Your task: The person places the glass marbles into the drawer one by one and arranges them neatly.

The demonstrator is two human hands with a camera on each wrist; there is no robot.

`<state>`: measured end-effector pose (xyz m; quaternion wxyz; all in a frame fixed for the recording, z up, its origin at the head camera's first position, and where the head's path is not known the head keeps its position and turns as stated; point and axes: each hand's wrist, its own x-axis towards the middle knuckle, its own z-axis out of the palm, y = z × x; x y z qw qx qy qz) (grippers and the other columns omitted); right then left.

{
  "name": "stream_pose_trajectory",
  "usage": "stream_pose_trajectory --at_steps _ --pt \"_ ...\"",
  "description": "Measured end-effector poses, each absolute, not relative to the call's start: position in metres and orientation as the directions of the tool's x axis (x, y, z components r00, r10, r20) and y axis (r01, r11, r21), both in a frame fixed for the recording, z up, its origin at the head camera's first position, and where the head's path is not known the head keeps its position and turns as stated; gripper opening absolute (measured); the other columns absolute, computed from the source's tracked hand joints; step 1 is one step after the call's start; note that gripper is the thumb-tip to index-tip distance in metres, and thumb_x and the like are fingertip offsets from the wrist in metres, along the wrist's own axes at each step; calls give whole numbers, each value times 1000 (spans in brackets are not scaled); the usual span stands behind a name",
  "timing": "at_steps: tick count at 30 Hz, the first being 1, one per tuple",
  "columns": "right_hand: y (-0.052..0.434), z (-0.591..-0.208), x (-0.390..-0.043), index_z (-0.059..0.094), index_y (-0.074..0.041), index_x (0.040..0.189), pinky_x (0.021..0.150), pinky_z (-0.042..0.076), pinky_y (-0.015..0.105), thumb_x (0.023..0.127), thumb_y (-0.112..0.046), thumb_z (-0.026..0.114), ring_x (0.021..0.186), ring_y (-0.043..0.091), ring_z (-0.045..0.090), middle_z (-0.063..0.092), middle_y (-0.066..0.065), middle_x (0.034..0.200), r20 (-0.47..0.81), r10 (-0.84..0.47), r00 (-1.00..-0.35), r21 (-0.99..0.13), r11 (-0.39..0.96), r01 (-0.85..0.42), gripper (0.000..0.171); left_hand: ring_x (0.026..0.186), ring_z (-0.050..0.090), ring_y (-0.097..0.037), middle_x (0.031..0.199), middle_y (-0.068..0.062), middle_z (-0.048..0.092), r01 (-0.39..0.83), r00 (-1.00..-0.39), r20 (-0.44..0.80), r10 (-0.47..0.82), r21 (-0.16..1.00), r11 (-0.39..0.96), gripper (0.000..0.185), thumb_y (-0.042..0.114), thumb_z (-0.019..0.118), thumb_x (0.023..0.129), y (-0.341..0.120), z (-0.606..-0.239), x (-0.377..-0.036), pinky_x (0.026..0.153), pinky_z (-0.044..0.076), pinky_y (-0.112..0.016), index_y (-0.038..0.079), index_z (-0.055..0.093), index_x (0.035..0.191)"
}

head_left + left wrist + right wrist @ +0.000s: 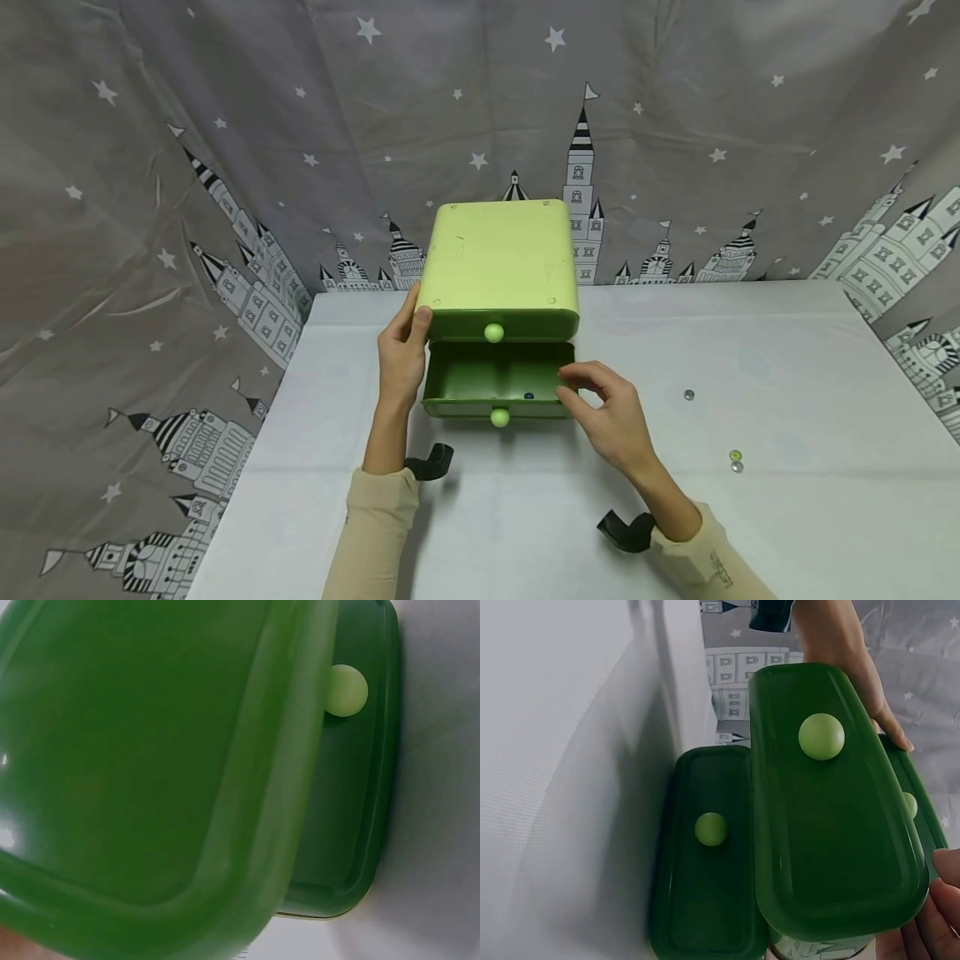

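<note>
A green drawer box [501, 254] with a lighter lid stands on the table, one drawer [465, 408] pulled out toward me. My left hand [401, 354] holds the box at its front left corner, thumb at the front edge and fingers along the side. Inside the drawer, near its front wall, is a small dark blue gem [528, 396]. My right hand [611, 412] is at the drawer's right end, thumb and index fingertips slightly apart over it. No object shows between them. In the right wrist view, the pulled-out drawer [832, 832] juts between two drawer fronts.
On the white table [825, 375], to the right, lie a clear gem [688, 395], a yellow-green gem [735, 455] and another clear gem [737, 467] beside it. Behind the table hangs a grey curtain [480, 117] printed with stars and castles.
</note>
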<state>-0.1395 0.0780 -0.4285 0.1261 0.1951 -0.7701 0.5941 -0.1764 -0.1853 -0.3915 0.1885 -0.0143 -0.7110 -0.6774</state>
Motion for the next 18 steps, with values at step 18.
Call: stream_pose_trajectory --at_steps 18 --pt "81 -397 -123 68 13 99 86 52 23 81 17 70 93 33 65 68 22 96 429 -130 -894 -863 233 -448 18 139 39 -20 152 -13 40 285 -925 295 -239 955 78 47 11 53 103 -185 -393 -177 110 36 -32 1 41 148"
